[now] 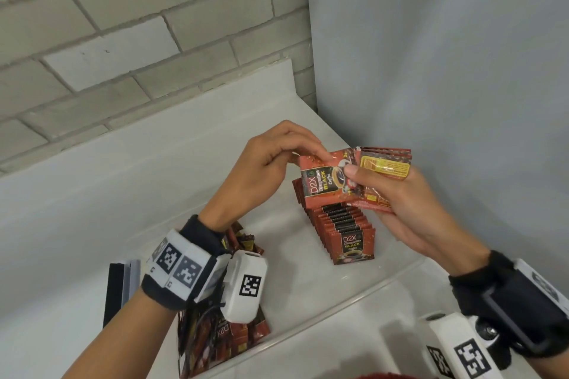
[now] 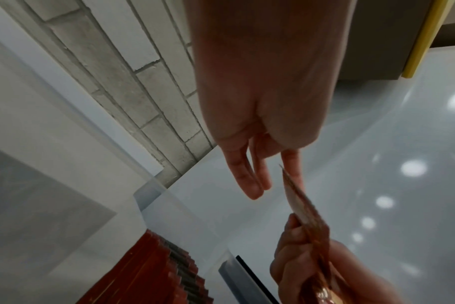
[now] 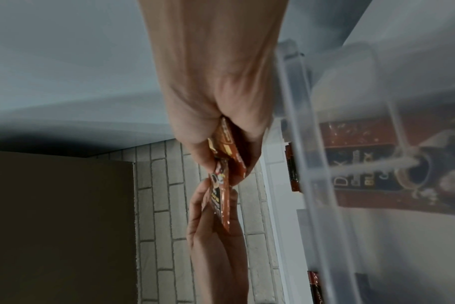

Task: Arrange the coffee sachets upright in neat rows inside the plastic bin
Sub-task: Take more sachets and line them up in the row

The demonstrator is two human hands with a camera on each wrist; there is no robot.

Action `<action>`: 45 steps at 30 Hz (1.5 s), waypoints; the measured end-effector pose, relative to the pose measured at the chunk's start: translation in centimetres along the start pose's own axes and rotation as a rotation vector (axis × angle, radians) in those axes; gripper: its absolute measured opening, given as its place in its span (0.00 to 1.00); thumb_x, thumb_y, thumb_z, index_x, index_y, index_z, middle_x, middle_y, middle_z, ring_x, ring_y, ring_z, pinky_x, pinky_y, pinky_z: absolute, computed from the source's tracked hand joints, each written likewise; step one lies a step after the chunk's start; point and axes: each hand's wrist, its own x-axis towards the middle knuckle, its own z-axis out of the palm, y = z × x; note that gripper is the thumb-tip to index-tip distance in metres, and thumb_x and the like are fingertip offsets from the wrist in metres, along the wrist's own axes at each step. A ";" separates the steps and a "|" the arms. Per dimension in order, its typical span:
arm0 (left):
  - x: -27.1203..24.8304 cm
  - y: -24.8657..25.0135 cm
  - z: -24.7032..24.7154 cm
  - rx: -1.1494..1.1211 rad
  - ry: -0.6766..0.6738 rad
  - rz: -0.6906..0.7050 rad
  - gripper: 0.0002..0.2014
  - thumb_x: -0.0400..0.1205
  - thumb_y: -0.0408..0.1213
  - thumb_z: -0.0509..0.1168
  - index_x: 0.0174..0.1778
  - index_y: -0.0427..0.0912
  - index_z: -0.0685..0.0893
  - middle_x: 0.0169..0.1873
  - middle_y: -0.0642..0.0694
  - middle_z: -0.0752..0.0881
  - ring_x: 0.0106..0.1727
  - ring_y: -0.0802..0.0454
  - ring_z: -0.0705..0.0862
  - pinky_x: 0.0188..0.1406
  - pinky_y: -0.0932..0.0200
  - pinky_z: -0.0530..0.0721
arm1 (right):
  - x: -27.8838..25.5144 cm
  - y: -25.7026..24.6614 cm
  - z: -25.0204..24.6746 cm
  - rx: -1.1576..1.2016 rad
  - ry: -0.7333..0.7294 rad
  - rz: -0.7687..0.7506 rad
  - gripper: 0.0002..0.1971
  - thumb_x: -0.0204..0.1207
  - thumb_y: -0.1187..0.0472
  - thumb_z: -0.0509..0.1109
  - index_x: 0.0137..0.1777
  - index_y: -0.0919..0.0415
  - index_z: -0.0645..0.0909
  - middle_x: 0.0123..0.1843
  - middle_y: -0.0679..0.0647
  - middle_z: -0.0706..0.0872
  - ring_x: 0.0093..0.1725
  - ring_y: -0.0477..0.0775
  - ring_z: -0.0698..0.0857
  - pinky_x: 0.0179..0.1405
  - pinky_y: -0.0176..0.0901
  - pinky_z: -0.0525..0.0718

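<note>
My right hand [image 1: 378, 184] grips a fanned bunch of red coffee sachets [image 1: 385, 163] above the clear plastic bin [image 1: 338, 308]. My left hand [image 1: 314, 149] pinches the top corner of the front sachet [image 1: 320, 184] of that bunch. Under both hands a neat row of upright sachets [image 1: 348, 224] stands in the bin's right half. In the left wrist view my fingers [image 2: 249, 181] meet the edge of the held sachets [image 2: 307, 216] above the row [image 2: 156, 271]. The right wrist view has the bunch [image 3: 229, 150] between both hands and the bin rim [image 3: 299, 144] beside them.
A loose pile of sachets [image 1: 234, 335] lies at the bin's left end, partly hidden by my left wrist. Black and grey flat objects [image 1: 120, 286] stand outside the bin to the left. A brick wall [image 1: 123, 40] rises behind, a plain grey wall [image 1: 446, 71] on the right.
</note>
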 end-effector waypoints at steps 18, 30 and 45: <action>-1.3 2.0 -0.1 -0.022 -0.334 -0.190 0.12 0.78 0.29 0.71 0.57 0.39 0.89 0.52 0.46 0.88 0.54 0.46 0.86 0.58 0.46 0.83 | 0.0 -0.3 0.0 0.276 0.114 -0.122 0.08 0.71 0.60 0.72 0.49 0.62 0.83 0.34 0.52 0.85 0.35 0.46 0.85 0.41 0.37 0.86; -1.1 -1.2 5.7 0.399 -0.740 0.228 0.14 0.80 0.30 0.68 0.61 0.37 0.87 0.44 0.39 0.75 0.45 0.61 0.64 0.49 0.79 0.66 | 0.0 -0.2 0.1 0.244 0.132 -0.144 0.08 0.74 0.59 0.71 0.49 0.63 0.83 0.35 0.54 0.83 0.36 0.49 0.84 0.40 0.36 0.85; -2.1 -3.3 8.0 0.899 -0.524 0.453 0.11 0.83 0.44 0.65 0.59 0.57 0.87 0.47 0.46 0.75 0.50 0.47 0.71 0.41 0.54 0.66 | 0.0 -0.2 0.0 0.228 0.123 -0.127 0.13 0.72 0.57 0.71 0.51 0.65 0.83 0.38 0.56 0.83 0.38 0.49 0.84 0.40 0.37 0.86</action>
